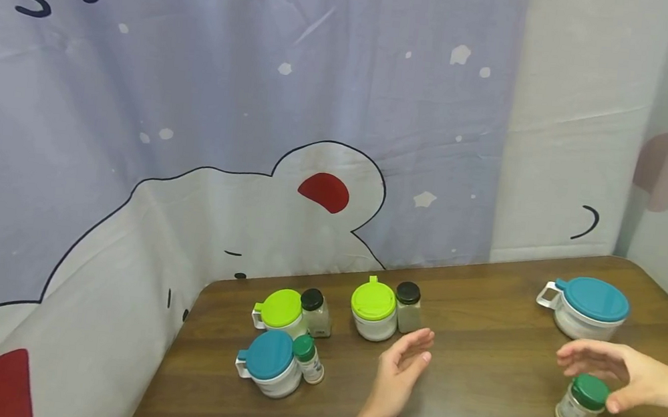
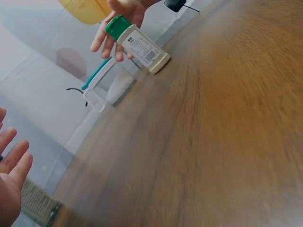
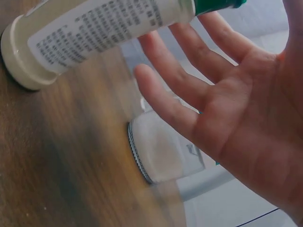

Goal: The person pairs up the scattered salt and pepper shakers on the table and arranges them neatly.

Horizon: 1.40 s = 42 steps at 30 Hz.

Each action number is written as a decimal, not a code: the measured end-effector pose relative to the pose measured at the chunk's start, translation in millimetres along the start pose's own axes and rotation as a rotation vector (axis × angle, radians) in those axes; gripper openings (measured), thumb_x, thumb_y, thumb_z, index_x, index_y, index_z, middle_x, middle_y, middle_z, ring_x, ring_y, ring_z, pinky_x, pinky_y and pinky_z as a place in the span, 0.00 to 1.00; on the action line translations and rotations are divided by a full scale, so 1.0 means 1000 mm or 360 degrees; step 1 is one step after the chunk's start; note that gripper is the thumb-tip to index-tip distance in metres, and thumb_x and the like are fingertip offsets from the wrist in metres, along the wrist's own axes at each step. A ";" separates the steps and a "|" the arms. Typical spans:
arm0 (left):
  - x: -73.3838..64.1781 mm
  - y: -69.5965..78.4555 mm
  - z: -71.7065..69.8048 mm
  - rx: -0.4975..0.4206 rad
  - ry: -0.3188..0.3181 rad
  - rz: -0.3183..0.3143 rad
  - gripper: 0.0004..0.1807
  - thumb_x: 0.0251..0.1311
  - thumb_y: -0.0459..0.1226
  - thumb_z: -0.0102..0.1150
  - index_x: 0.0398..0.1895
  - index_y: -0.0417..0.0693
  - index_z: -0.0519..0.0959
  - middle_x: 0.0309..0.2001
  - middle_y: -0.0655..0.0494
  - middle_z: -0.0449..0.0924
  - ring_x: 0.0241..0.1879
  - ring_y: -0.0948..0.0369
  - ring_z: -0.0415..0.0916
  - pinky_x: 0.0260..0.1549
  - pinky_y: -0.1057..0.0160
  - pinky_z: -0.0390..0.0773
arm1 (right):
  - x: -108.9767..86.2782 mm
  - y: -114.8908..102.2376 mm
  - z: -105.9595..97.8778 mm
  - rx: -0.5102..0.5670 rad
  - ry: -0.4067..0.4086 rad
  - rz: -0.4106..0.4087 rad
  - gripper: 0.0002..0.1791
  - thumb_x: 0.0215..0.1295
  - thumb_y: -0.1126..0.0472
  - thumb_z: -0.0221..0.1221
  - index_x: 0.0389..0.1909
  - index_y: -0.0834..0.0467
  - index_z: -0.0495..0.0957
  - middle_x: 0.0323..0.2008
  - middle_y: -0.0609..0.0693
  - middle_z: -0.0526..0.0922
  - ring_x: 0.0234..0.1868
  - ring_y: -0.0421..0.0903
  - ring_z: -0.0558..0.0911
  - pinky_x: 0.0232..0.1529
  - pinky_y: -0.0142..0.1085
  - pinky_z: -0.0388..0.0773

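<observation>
A spice bottle with a green cap (image 1: 579,408) stands upright on the right part of the table. My right hand (image 1: 634,378) is beside it, fingers extended behind the bottle and thumb near the cap. In the right wrist view, the bottle's printed label (image 3: 102,33) faces the camera and the loosely spread fingers (image 3: 165,71) show past it. My left hand (image 1: 396,379) hovers over the middle of the table, holding nothing, its fingers relaxed. Nearest to it are a black-capped jar (image 1: 408,313) and a white pot with a lime lid (image 1: 374,316).
Behind my right hand stands a white-handled container with a blue lid (image 1: 593,304). At the left are another lime-lidded pot (image 1: 282,311), a blue-lidded pot (image 1: 273,367), a second black-capped jar (image 1: 316,317) and a small green-capped bottle (image 1: 309,364). A printed curtain (image 1: 437,144) hangs behind the table.
</observation>
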<state>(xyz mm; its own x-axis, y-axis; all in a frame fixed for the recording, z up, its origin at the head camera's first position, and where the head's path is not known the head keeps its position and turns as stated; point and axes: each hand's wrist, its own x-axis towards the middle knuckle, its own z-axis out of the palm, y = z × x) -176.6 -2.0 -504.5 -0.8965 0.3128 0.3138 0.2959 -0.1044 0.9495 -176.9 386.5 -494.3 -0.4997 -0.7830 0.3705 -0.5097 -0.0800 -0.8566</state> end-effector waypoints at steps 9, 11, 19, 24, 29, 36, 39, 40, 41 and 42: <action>0.018 -0.002 0.029 0.0012 -0.0077 0.0001 0.20 0.64 0.33 0.55 0.59 0.38 0.73 0.58 0.43 0.77 0.57 0.59 0.76 0.54 0.69 0.76 | -0.009 -0.002 0.004 -0.0025 -0.0011 0.0187 0.34 0.51 0.76 0.62 0.62 0.63 0.64 0.60 0.49 0.76 0.58 0.41 0.77 0.54 0.28 0.75; 0.022 -0.004 0.035 0.0021 -0.0084 0.0001 0.20 0.64 0.33 0.55 0.59 0.38 0.73 0.58 0.44 0.77 0.56 0.61 0.76 0.53 0.69 0.77 | -0.009 0.000 0.004 -0.0026 -0.0032 0.0134 0.34 0.50 0.78 0.61 0.61 0.63 0.65 0.58 0.50 0.76 0.57 0.41 0.77 0.53 0.27 0.75; 0.035 -0.011 0.054 0.0045 -0.0099 -0.0026 0.20 0.63 0.33 0.57 0.58 0.41 0.75 0.57 0.47 0.79 0.54 0.65 0.77 0.51 0.67 0.78 | -0.006 0.009 0.007 0.0014 -0.0132 -0.0051 0.37 0.41 0.88 0.59 0.57 0.66 0.67 0.55 0.53 0.77 0.56 0.42 0.77 0.53 0.29 0.77; 0.043 -0.013 0.063 0.0052 -0.0116 -0.0047 0.20 0.63 0.34 0.57 0.59 0.43 0.75 0.57 0.48 0.79 0.55 0.59 0.78 0.51 0.68 0.78 | -0.001 0.003 0.010 0.0104 -0.0089 0.0060 0.36 0.41 0.89 0.59 0.55 0.65 0.68 0.53 0.53 0.78 0.54 0.40 0.78 0.53 0.30 0.78; 0.051 -0.017 0.071 0.0078 -0.0148 -0.0060 0.20 0.63 0.35 0.57 0.59 0.45 0.75 0.57 0.50 0.79 0.54 0.59 0.78 0.51 0.70 0.77 | 0.003 -0.001 0.012 0.0221 -0.0077 0.0129 0.32 0.46 0.88 0.57 0.54 0.66 0.68 0.53 0.54 0.78 0.54 0.43 0.79 0.53 0.33 0.79; 0.061 -0.021 0.085 0.0083 -0.0169 -0.0067 0.19 0.63 0.35 0.57 0.58 0.46 0.76 0.56 0.50 0.80 0.54 0.56 0.78 0.49 0.73 0.77 | 0.007 0.002 0.012 0.0071 -0.0057 0.0070 0.32 0.47 0.88 0.57 0.55 0.65 0.69 0.51 0.53 0.79 0.51 0.43 0.80 0.51 0.33 0.79; 0.065 -0.021 0.089 0.0091 -0.0169 -0.0073 0.19 0.63 0.35 0.58 0.58 0.46 0.76 0.55 0.51 0.81 0.54 0.59 0.79 0.49 0.73 0.77 | 0.009 0.000 0.014 0.0048 0.0021 0.0071 0.31 0.47 0.87 0.57 0.54 0.65 0.69 0.50 0.50 0.79 0.51 0.40 0.80 0.50 0.31 0.79; 0.067 -0.022 0.091 0.0098 -0.0166 -0.0076 0.19 0.63 0.35 0.58 0.58 0.45 0.76 0.55 0.51 0.81 0.53 0.61 0.79 0.49 0.73 0.77 | 0.009 0.000 0.015 0.0052 0.0049 0.0074 0.31 0.47 0.87 0.57 0.54 0.65 0.69 0.50 0.49 0.79 0.51 0.39 0.80 0.50 0.30 0.79; 0.069 -0.022 0.093 0.0102 -0.0163 -0.0080 0.19 0.63 0.35 0.58 0.58 0.45 0.76 0.55 0.52 0.81 0.52 0.63 0.79 0.49 0.73 0.77 | 0.010 0.000 0.016 0.0055 0.0070 0.0067 0.31 0.47 0.87 0.57 0.54 0.66 0.69 0.50 0.49 0.79 0.50 0.39 0.80 0.50 0.30 0.79; 0.071 -0.022 0.094 0.0107 -0.0160 -0.0084 0.19 0.62 0.35 0.58 0.58 0.46 0.76 0.55 0.52 0.81 0.52 0.65 0.79 0.49 0.73 0.77 | 0.011 -0.001 0.016 0.0062 0.0087 0.0061 0.30 0.48 0.88 0.56 0.54 0.66 0.68 0.50 0.49 0.79 0.50 0.39 0.80 0.50 0.30 0.79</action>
<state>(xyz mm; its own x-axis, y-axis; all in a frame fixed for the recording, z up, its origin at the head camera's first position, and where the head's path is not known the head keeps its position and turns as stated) -215.2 111.0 -502.7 -0.8748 0.4094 0.2590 0.2740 -0.0228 0.9615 -170.6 368.1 -495.5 -0.5565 -0.7509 0.3556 -0.4626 -0.0754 -0.8833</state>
